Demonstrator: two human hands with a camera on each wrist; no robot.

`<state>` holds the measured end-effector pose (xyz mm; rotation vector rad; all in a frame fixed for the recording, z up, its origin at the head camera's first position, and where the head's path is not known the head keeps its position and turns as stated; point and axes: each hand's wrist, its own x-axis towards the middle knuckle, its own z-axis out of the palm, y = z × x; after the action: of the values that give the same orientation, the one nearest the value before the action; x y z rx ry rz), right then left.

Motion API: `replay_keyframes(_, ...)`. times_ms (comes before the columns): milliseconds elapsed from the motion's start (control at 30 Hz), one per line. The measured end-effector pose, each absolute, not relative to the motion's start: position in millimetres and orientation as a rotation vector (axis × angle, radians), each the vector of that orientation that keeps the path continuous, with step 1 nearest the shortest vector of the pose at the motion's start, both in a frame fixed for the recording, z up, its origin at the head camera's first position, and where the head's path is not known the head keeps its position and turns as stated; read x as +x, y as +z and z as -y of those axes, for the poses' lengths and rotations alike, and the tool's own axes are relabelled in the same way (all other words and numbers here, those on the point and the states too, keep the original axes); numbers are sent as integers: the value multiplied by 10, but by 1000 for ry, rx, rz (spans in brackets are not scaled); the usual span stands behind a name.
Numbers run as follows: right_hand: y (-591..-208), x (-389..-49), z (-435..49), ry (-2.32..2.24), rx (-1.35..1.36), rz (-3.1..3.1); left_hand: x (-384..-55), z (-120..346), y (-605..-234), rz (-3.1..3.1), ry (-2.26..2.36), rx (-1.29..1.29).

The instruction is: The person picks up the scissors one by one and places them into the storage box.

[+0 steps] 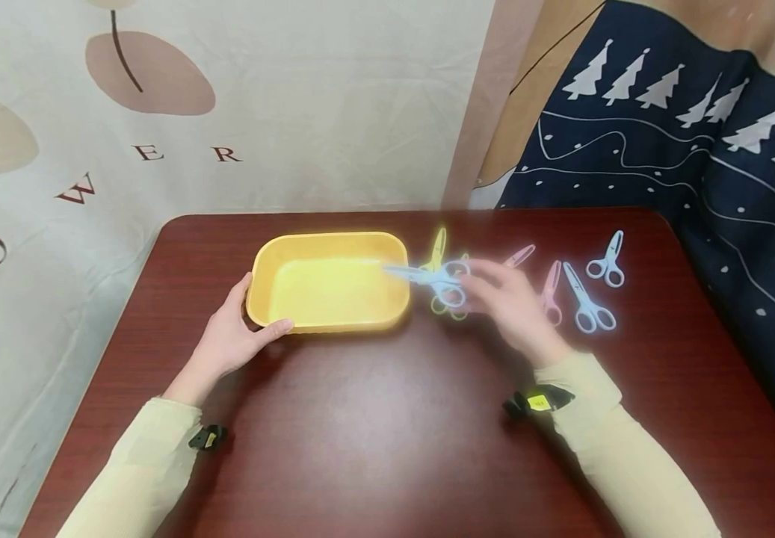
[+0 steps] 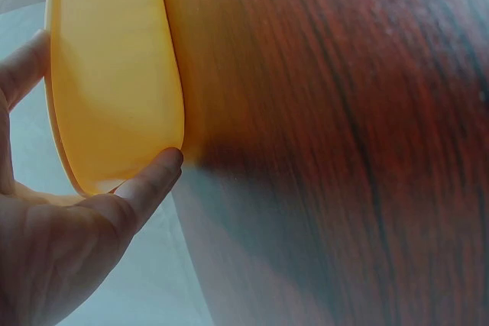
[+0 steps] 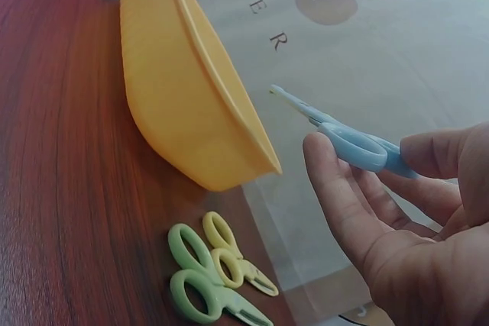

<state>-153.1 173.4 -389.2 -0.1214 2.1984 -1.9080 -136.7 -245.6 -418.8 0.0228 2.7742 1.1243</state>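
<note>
My left hand (image 1: 229, 332) grips the left end of a yellow plastic tub (image 1: 326, 299), its thumb on the near side and its fingers round the far left. The left wrist view shows this thumb (image 2: 153, 185) against the tub's wall. In my right hand (image 1: 515, 310) I pinch light blue scissors (image 1: 421, 275) by the handle loops, between thumb and fingers. Their blades point left, over the tub's right rim. Below that hand lie green scissors (image 3: 210, 284) and yellow scissors (image 3: 233, 257) on the table, partly covered in the head view.
Right of my right hand lie pink scissors (image 1: 551, 293) and two blue pairs, one nearer (image 1: 589, 305) and one farther (image 1: 607, 261). Another pink pair (image 1: 520, 255) shows partly behind the hand. The dark red-brown table (image 1: 374, 441) ends at the back against a printed cloth (image 1: 333, 134).
</note>
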Motion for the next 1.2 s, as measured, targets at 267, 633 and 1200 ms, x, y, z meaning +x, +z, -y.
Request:
replay_keyframes(267,-3906,-1604,-1624,-1944,-131,-2165,-1364,2442,-4170,-2779,1099,24)
replay_keyframes(633,-3884,-1689,-1498,-1902,-121,-2158,-1364,2427,-4170,-2777,1100,27)
replay_keyframes(1200,-3821,-1818,-1298,-1892,-230,-2110,-1380,2441,-4173,-2784,1094,28)
